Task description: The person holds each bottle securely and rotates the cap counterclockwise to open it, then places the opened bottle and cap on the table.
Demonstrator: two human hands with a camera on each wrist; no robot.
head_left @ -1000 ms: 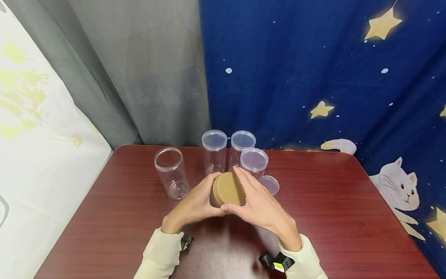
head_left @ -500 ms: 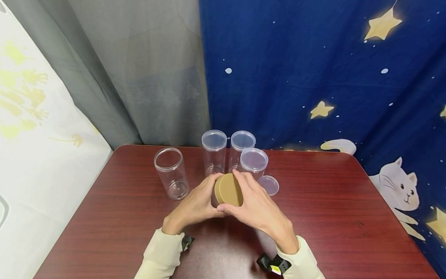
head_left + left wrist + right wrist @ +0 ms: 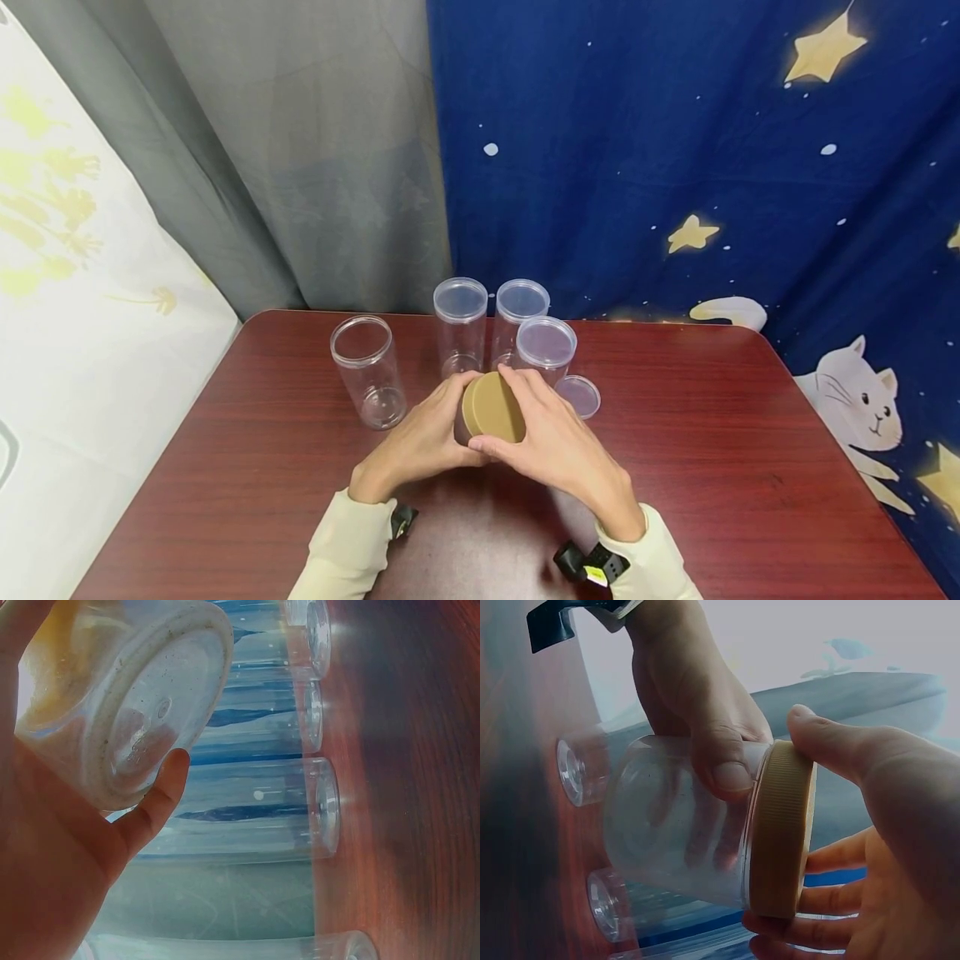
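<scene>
A clear plastic jar (image 3: 645, 832) with a ribbed gold-brown screw lid (image 3: 495, 408) is held up over the table in both hands. My left hand (image 3: 420, 437) grips the clear body, its thumb and fingers wrapped around the side. Around the lid's rim curl the thumb and fingers of my right hand (image 3: 558, 446). The jar is tilted, with its lid facing up and toward the head camera. Its round base (image 3: 161, 712) shows in the left wrist view, lifted off the table. The lid sits on the jar's mouth.
Behind the hands, tall clear jars (image 3: 461, 325) stand on the reddish-brown table (image 3: 697, 450). A shorter-looking lidded one (image 3: 547, 346) is nearest on the right, beside a flat clear lid (image 3: 579, 397). One lidless clear jar (image 3: 369, 375) stands apart at the left. Curtains (image 3: 600, 167) hang behind.
Over the first half second my right hand shifted slightly left and the lid tipped a little. Since then hands and jar have stayed almost still, with both grips kept.
</scene>
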